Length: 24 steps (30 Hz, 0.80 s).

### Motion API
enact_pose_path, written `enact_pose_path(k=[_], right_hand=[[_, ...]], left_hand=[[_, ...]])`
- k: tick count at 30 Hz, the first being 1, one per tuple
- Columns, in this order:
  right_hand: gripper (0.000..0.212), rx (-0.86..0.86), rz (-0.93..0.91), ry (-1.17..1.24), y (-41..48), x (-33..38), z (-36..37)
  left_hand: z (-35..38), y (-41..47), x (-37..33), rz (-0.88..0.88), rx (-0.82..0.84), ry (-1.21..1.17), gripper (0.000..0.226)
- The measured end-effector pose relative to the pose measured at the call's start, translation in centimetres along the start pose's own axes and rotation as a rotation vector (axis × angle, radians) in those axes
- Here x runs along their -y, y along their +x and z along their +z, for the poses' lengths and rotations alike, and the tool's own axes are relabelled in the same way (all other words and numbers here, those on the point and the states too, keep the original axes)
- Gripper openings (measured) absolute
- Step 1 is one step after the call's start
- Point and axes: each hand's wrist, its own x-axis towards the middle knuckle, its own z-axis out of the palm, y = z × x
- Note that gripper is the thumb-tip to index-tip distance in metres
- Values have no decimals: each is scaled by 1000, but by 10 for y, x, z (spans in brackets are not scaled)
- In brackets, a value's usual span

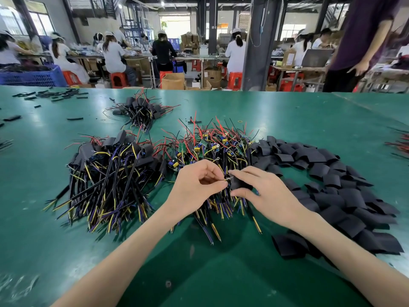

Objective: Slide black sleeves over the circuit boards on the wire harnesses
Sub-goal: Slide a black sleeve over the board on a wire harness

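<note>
- Black sleeve (238, 184), a short flat tube of dark soft material, sits between my two hands, just over the near edge of the middle heap. My right hand (264, 193) grips it, forefinger across the top and thumb underneath.
- My left hand (195, 189) has its fingers curled, with thumb and forefinger pinching a thin wire end (228, 179) with a small metal tip, right at the sleeve's open mouth.
- I cannot tell whether a board is already inside the sleeve I hold.
- Bare wire harnesses (212, 147), with small green circuit boards and red, black, yellow and purple leads, lie heaped directly beyond my hands.
- Loose black sleeves (332, 189) spread in a wide heap to the right, touching that pile.
- Sleeved harnesses (110, 160) form a heap to my left, and a smaller sleeved heap (139, 109) lies farther back.
- Everything rests on the green table top (287, 111).
- Short black tube pieces (55, 95) lie scattered at the far left of the table.
</note>
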Motion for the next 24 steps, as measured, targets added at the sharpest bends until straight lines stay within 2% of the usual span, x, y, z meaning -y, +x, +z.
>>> enact_pose_path(k=[15, 24], right_hand=[[40, 42, -22, 6, -2, 1, 3], [56, -18, -14, -20, -2, 1, 6]], left_hand=[[4, -4, -3, -21, -32, 57, 20], [4, -5, -6, 49, -92, 131, 26]])
